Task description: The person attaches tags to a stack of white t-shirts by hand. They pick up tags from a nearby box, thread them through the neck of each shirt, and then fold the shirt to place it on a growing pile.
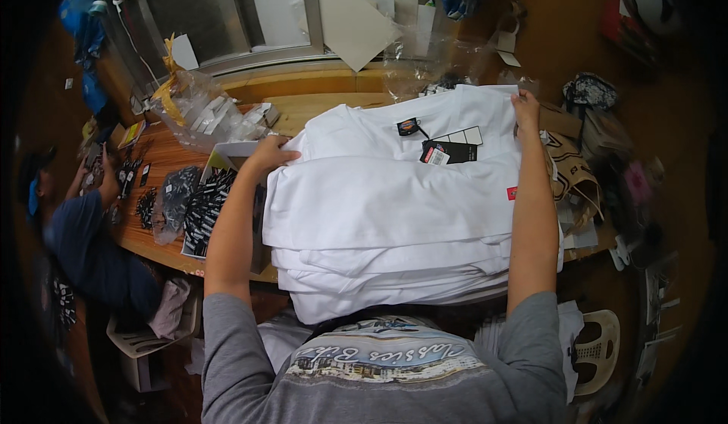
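Observation:
A white T-shirt (379, 204) lies folded on top of a stack of white shirts (341, 299) in front of me. My left hand (271, 153) grips its left shoulder edge, thumb on the cloth and the other fingers largely hidden. At the far right corner, my right hand (525, 109) pinches the shirt's edge between thumb and fingers. A dark neck label (407, 127) shows inside the collar, and a black hang tag (462, 151) with a red and white sticker rests below it. Near my right forearm is a small red label (512, 194) on the cloth.
A box of black tags (206, 227) and a plastic bag of dark pieces (176, 200) sit left on the wooden table (163, 147). Behind are clear plastic wrappings (216, 113); right, a brown paper bag (575, 166). A co-worker (95, 234) works at far left. A chair (599, 352) stands lower right.

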The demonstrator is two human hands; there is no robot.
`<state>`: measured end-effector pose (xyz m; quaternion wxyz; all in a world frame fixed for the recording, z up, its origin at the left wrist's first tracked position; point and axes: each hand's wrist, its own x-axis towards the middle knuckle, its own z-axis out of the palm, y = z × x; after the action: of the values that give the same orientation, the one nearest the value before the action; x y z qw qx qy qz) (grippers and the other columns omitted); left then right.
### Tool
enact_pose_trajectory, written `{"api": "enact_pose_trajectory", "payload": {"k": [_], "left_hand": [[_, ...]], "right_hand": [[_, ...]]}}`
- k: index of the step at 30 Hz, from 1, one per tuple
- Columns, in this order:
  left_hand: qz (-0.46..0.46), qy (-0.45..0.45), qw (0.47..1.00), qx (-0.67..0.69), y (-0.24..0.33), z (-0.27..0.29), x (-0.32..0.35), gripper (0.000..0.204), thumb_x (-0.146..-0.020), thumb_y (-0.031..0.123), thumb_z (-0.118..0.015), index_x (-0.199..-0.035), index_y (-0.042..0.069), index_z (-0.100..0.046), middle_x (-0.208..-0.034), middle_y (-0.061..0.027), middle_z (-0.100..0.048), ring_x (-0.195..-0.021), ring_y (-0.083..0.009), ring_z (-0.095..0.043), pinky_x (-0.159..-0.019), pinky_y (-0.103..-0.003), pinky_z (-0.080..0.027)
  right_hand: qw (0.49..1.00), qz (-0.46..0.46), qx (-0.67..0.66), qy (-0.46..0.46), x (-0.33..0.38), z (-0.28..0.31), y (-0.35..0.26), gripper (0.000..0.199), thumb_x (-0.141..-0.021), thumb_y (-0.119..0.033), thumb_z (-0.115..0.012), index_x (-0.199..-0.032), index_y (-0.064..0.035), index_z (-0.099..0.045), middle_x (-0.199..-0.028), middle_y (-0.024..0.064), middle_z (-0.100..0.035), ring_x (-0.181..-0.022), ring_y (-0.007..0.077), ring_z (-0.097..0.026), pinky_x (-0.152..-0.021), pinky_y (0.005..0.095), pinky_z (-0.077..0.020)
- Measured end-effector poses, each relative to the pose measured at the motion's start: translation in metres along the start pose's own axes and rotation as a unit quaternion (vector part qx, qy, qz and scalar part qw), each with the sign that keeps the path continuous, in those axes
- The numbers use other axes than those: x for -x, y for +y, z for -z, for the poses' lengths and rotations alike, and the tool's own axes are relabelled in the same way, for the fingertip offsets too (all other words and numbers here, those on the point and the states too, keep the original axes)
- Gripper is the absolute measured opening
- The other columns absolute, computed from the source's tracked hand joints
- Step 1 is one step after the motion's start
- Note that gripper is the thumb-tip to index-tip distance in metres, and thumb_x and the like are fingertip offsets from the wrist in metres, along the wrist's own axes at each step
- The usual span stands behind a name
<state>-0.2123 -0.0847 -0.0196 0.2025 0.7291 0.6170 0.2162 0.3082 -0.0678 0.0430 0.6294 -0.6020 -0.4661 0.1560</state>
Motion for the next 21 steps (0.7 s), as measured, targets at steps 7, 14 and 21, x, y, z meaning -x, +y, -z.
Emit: {"api": "enact_pose_trajectory", "payload": {"k": [7, 14, 21], "left_hand": [[-0.059, 0.150, 0.966, 0.202, 0.066, 0.092, 0.075, 0.019, -0.059, 0.004, -0.066, -0.059, 0.001, -0.047, -0.055, -0.0015, -0.048, -0.052, -0.0099, -0.044, -0.049, -0.026, -0.035], [-0.201, -0.055, 0.978, 0.017, 0.049, 0.075, 0.141, 0.020, -0.046, -0.007, -0.062, -0.061, 0.001, -0.052, -0.063, -0.0057, -0.046, -0.063, -0.0194, -0.047, -0.057, -0.026, -0.037], [-0.230, 0.167, 0.958, -0.022, 0.132, 0.055, 0.132, 0.028, -0.055, 0.015, -0.068, -0.078, 0.003, -0.058, -0.083, -0.0113, -0.053, -0.072, -0.0249, -0.051, -0.060, -0.031, -0.039]], "right_hand": [[0.944, -0.122, -0.259, -0.165, 0.048, 0.103, -0.053, 0.024, -0.074, -0.006, -0.053, -0.098, -0.0007, -0.049, -0.088, 0.0054, -0.055, -0.074, 0.0122, -0.052, -0.069, 0.0246, -0.0427], [0.949, -0.117, -0.015, -0.291, 0.117, 0.165, -0.012, 0.020, -0.062, 0.007, -0.046, -0.077, -0.0008, -0.056, -0.074, 0.0032, -0.058, -0.068, 0.0089, -0.048, -0.064, 0.0184, -0.0354], [0.931, -0.063, 0.151, -0.326, 0.110, 0.143, -0.027, 0.016, -0.061, 0.006, -0.045, -0.067, -0.0008, -0.059, -0.069, 0.0034, -0.058, -0.068, 0.0114, -0.051, -0.065, 0.0213, -0.0382]]}}
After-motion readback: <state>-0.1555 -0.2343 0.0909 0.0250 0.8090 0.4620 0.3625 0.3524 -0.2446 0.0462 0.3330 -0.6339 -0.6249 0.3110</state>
